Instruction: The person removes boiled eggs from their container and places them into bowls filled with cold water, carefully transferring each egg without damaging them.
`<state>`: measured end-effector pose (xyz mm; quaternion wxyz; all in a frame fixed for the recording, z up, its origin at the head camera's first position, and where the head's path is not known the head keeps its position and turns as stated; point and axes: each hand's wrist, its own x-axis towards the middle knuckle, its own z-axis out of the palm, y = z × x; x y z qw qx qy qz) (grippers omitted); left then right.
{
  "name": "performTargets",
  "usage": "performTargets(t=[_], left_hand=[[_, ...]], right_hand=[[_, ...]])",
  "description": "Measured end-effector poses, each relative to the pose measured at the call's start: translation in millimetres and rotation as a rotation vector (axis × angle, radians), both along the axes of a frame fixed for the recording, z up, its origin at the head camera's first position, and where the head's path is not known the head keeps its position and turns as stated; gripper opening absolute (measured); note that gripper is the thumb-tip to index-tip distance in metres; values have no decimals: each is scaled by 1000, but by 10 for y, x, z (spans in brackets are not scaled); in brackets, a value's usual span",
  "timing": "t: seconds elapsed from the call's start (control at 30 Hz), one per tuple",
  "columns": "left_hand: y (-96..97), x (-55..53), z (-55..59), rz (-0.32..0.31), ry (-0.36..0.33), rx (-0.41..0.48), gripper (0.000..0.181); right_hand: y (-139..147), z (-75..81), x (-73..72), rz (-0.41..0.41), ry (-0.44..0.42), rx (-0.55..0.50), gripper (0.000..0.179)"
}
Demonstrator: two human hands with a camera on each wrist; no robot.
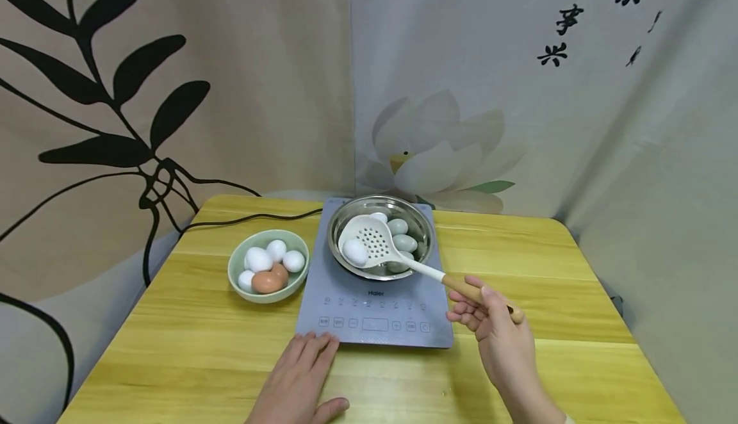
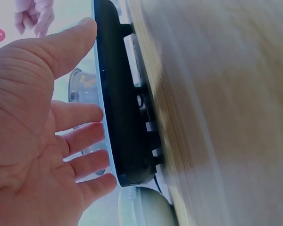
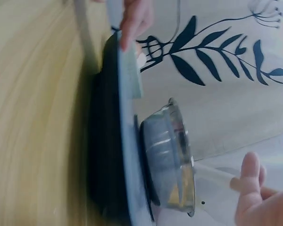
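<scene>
My right hand (image 1: 500,333) grips the wooden handle (image 1: 469,290) of a white slotted skimmer (image 1: 376,237). A white egg (image 1: 355,253) rests on the skimmer's head, which is over a round steel pot (image 1: 428,228). More eggs (image 1: 405,243) sit in that pot, looking greyish, some partly hidden by the skimmer. The pot stands on a blue-grey induction cooker (image 1: 375,302). My left hand (image 1: 301,376) lies with straight fingers, fingertips at the cooker's front left edge. In the left wrist view the fingers of this hand (image 2: 42,127) reach the edge of the cooker (image 2: 125,103).
A pale green bowl (image 1: 237,264) holding several white eggs (image 1: 258,259) and brown eggs (image 1: 267,282) stands left of the cooker on a wooden table (image 1: 553,270). A black cable (image 1: 259,216) runs from the cooker off to the left. Printed curtains (image 1: 277,78) hang behind the table.
</scene>
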<state>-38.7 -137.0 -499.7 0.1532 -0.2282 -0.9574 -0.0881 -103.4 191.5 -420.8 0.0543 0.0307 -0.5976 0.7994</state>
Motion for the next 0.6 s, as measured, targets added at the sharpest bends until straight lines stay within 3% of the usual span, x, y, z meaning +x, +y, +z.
performTargets(t=[0.17,0.27,0.43,0.6], left_hand=[[-2,0,-16,-7,45,-5,93],[2,2,-11,-7,34,-3,92],[10,4,20,-5,-38,-2,91],[8,2,38,-7,-43,-17,91]], right_hand=[[27,78,-61,20,-88,-98,45],[34,122,-74,18,-106,-110,41],[9,198,-73,4,-89,-110,40],[-144,309,-88,45,-42,-102,43]])
